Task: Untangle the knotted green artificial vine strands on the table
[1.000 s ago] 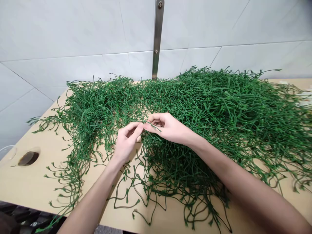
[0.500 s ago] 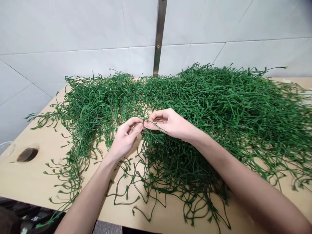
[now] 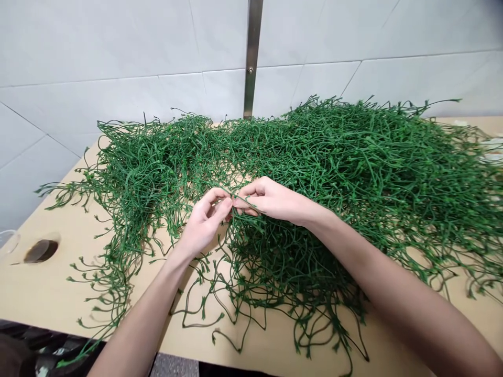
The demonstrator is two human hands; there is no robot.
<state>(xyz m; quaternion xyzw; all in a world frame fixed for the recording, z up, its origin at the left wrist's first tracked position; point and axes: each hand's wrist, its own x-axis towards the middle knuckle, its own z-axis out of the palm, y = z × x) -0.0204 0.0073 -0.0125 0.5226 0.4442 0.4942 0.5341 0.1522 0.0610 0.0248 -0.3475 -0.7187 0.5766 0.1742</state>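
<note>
Indoor work spot, perhaps a small workshop
A pale tiled wall [image 3: 118,42] with 1 metal strip [image 3: 252,47] stands behind a wood-toned tabletop [image 3: 51,293]; heaps of similar green stems [image 3: 353,157] suit a workshop, though a home cannot be ruled out.

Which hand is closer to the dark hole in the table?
Left. The left hand is rightward of the dark hole, past green stems; the right hand is farther right.

Grey-white tiled wall [image 3: 118,36] on far side, bolted metal strip [image 3: 252,42] upright against it. Pale wood-look tabletop [image 3: 43,293] below.
</note>
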